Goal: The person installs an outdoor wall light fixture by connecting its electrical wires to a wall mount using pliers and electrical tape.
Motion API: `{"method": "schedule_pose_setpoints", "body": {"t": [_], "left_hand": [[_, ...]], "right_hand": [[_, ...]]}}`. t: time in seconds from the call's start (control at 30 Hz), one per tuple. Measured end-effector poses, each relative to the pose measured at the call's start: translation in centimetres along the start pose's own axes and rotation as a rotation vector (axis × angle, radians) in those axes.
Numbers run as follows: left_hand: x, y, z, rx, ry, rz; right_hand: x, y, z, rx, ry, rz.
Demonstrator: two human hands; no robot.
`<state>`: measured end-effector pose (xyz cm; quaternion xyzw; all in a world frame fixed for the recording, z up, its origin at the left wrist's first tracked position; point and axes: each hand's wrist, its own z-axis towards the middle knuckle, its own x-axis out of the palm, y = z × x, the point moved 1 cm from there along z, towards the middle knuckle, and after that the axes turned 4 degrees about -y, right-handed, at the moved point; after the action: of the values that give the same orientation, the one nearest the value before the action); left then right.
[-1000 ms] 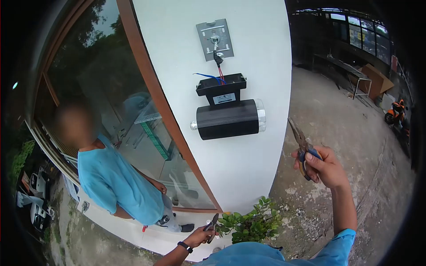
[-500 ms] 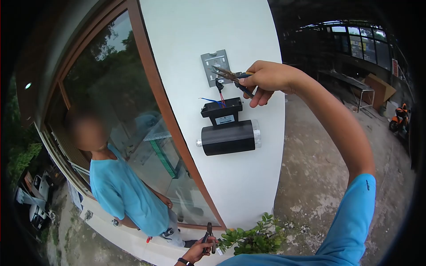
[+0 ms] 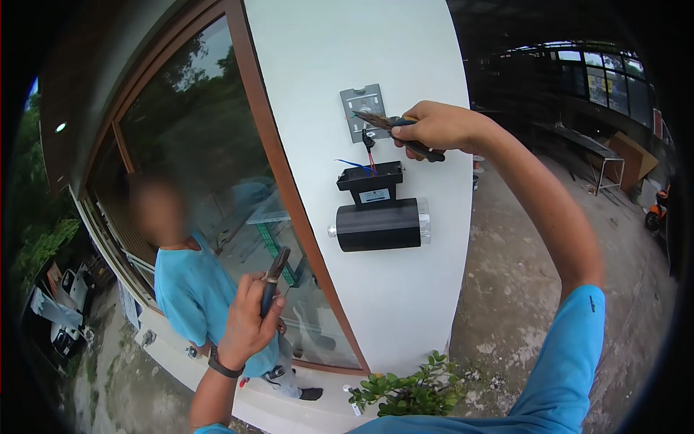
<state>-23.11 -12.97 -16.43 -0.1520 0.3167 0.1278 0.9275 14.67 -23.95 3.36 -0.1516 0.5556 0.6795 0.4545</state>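
Note:
My right hand (image 3: 442, 126) is closed around the handles of a pair of pliers (image 3: 372, 118). Their jaws lie over the grey mounting plate (image 3: 352, 96) on the white wall, close to a wire end. Below the plate, a black wire joint (image 3: 368, 140) and red wire lead down into the base of a black cylindrical wall lamp (image 3: 379, 228). A loose blue wire (image 3: 353, 165) sticks out leftward from that base. My left hand (image 3: 249, 322), raised in front of the window, grips a second pair of pliers (image 3: 277, 266), jaws upward.
A person in a blue shirt (image 3: 177, 282) stands on the left beside the brown-framed window (image 3: 249, 72). A leafy plant (image 3: 408, 387) grows at the wall's foot. Farther right are a table (image 3: 578, 141) and an orange motorbike (image 3: 655, 215).
My left hand has risen from the bottom edge, bringing its pliers up before the window. The right hand's pliers remain at the plate, their handles now closer together. The view has shifted slightly.

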Motion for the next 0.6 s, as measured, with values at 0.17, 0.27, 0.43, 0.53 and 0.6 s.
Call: {"method": "schedule_pose_setpoints", "body": {"t": [0.17, 0.27, 0.43, 0.53, 0.6], "left_hand": [[-4.8, -3.9, 14.0, 0.399, -0.133, 0.707], [-4.7, -4.9, 19.1, 0.532, -0.143, 1.028], [-3.1, -6.4, 22.9, 0.664, -0.207, 1.253], [-2.8, -7.3, 23.4, 0.597, -0.144, 1.224], [-3.0, -7.5, 23.5, 0.591, -0.136, 1.219]], "right_hand": [[-0.3, -0.9, 0.2, -0.052, 0.007, 0.048], [-0.4, -1.3, 0.4, -0.075, 0.014, 0.063], [-0.6, -1.9, 0.7, -0.102, 0.038, 0.103], [-0.8, -2.2, 0.8, -0.103, 0.024, 0.096], [-0.8, -2.2, 0.7, -0.104, 0.021, 0.103]]}}
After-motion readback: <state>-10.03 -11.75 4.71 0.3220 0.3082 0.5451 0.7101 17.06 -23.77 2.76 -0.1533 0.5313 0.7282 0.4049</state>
